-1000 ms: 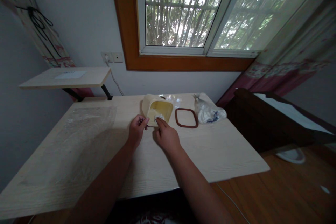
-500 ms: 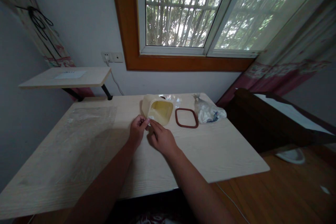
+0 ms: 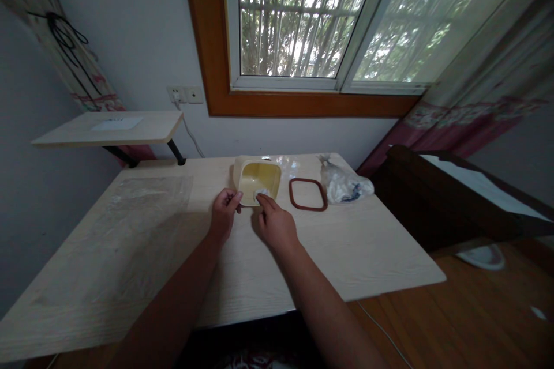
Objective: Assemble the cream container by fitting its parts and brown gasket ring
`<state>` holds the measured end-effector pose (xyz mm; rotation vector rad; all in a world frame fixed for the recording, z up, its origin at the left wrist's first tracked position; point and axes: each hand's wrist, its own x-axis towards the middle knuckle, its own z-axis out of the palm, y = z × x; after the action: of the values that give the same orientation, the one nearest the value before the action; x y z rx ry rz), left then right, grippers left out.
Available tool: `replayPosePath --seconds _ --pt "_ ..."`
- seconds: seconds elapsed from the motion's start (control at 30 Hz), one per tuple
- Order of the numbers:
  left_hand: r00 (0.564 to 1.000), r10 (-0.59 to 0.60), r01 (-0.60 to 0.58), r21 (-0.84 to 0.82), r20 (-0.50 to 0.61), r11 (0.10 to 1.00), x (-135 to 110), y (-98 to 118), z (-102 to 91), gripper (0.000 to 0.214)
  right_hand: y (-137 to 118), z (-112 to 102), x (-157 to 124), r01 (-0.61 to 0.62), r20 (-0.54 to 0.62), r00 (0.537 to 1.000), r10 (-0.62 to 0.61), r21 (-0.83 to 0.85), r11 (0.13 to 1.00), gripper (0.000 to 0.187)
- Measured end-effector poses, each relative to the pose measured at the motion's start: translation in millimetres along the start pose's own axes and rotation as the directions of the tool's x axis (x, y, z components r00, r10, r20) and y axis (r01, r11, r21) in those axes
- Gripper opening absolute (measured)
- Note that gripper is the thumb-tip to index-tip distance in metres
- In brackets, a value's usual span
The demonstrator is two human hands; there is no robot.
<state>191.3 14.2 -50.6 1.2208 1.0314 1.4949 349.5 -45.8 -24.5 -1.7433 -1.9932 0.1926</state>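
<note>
On the pale desk (image 3: 346, 253), a yellowish tub (image 3: 248, 174) is tipped mouth toward the person, its near-left rim pinched by the left hand (image 3: 224, 209). Some white wad (image 3: 261, 191) is pinched by the right hand (image 3: 277, 225) at the near rim. A reddish-brown ring (image 3: 308, 207) is left lying nearby, beside a plastic bag (image 3: 344, 181).

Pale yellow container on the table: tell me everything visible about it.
The container is squarish with rounded corners, smooth and plastic-looking, pale outside and a deeper yellow inside. No lid is on it. It sits tilted on the table, its opening facing the person. The left hand grips its near left rim; the right hand holds a white wad at the near inside edge. Its underside is hidden.
</note>
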Motion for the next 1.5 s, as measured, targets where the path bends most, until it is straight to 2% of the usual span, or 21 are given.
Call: replayPosePath --seconds 0.27,0.63,0.8,1.17,1.3,1.5 --pt "1.0 0.002 -0.002 0.019 0.007 1.0 0.1 0.7 -0.5 0.03 -2.1 3.1 0.4 -0.017 0.01 1.0 0.018 -0.021 1.0 0.057" --pt "1.0 0.008 -0.007 -0.019 0.022 1.0 -1.2 -4.3 0.0 0.029 -10.4 9.4 -4.2 0.205 -0.017 0.979 -0.205 0.161 0.965 0.065" --pt "1.0 0.004 -0.004 -0.018 0.015 1.0 -1.0 -2.4 0.4 0.03 -8.7 7.0 -3.7 0.167 -0.013 0.986 -0.167 0.16 0.973 0.062" --pt "1.0 0.01 -0.01 -0.007 -0.012 1.0 1.2 -4.4 -1.5 0.031 0.2 5.0 -0.1 -0.013 -0.031 0.999 0.015 0.067 0.998 0.056" --pt "1.0 0.011 -0.011 -0.014 -0.02 1.0 1.7 -4.8 -1.9 0.031 -0.3 7.1 0.1 0.003 -0.019 1.0 -0.002 0.085 0.996 0.057" --pt "1.0 0.003 -0.004 -0.034 -0.014 0.999 1.3 -6.3 -1.4 0.031 -2.6 12.8 -0.8 0.117 -0.032 0.993 -0.113 0.177 0.977 0.062"
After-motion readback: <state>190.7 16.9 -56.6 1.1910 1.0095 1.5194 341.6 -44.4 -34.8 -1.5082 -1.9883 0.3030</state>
